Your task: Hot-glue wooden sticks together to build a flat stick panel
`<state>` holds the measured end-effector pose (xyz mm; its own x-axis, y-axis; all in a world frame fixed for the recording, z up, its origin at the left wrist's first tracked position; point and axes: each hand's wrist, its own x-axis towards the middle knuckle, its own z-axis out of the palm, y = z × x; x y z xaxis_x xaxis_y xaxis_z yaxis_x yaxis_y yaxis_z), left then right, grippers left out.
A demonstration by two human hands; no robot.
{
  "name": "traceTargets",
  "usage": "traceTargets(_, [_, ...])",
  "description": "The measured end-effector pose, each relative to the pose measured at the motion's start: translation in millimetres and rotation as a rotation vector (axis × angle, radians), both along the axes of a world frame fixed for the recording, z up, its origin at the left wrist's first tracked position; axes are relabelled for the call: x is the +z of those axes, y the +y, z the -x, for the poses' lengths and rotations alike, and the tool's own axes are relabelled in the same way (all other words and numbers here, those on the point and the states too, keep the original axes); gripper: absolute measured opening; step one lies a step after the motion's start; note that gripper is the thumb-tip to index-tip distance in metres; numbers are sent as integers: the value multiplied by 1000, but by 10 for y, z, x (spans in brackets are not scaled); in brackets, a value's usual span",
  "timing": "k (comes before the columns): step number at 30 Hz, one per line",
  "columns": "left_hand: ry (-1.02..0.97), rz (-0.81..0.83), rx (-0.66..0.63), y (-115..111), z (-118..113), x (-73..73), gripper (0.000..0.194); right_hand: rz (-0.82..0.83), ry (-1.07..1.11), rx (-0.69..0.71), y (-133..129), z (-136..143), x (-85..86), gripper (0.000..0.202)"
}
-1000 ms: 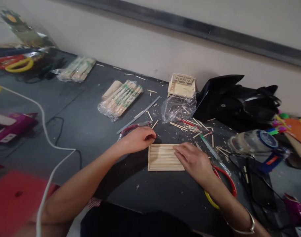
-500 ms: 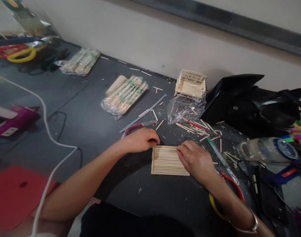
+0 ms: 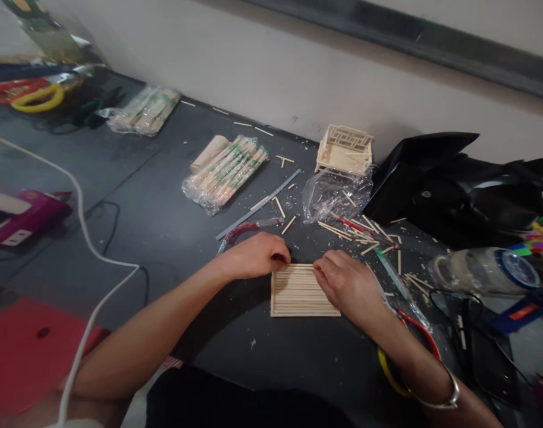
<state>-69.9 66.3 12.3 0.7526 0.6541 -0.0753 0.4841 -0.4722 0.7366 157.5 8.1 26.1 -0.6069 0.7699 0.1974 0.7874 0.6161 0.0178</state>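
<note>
A small rectangular panel of pale wooden sticks (image 3: 298,297) lies flat on the dark table before me, thin strips edging its left and far sides. My left hand (image 3: 263,254) is closed in a pinch at the panel's far left corner; its fingertips are partly hidden by the curled fingers. Thumb and fingers of my right hand (image 3: 348,282) pinch the far edge strip, and that hand covers the panel's right side. Scissors with red and yellow handles (image 3: 389,374) lie partly under my right forearm.
Bagged stick bundles (image 3: 231,172), a ruler-like grey strip (image 3: 260,202) and a small wooden-stick model (image 3: 345,151) are farther back. Loose sticks (image 3: 358,232), a black bag (image 3: 436,184) and a clear jar (image 3: 480,270) are at the right. A white cable (image 3: 81,208) crosses the left.
My right hand has moved slightly left along the far edge. The panel has shifted a little left, and my left hand has moved slightly right over its corner.
</note>
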Motion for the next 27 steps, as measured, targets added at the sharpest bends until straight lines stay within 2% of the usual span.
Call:
traceTargets(6, [22, -34, -17, -17, -29, 6, 21, 175, 163, -24, 78, -131, -18, 22])
traceTargets(9, [-5, -53, -40, -11, -21, -1, 22, 270, 267, -96, 93, -338, -7, 18])
traceTargets(13, [-27, -70, -51, 2, -14, -12, 21, 312, 416, -209, 43, -551, -22, 17])
traceTargets(16, [-22, -96, -59, -9, -32, -25, 22, 322, 456, -236, -3, -560, -65, 18])
traceTargets(22, [-23, -257, -61, -41, -97, -96, 23, 387, 447, -251, -17, -503, -83, 19])
traceTargets(27, [-96, -321, -98, -23, -115, -150, 24, 336, 391, -260, -10, -497, -69, 19])
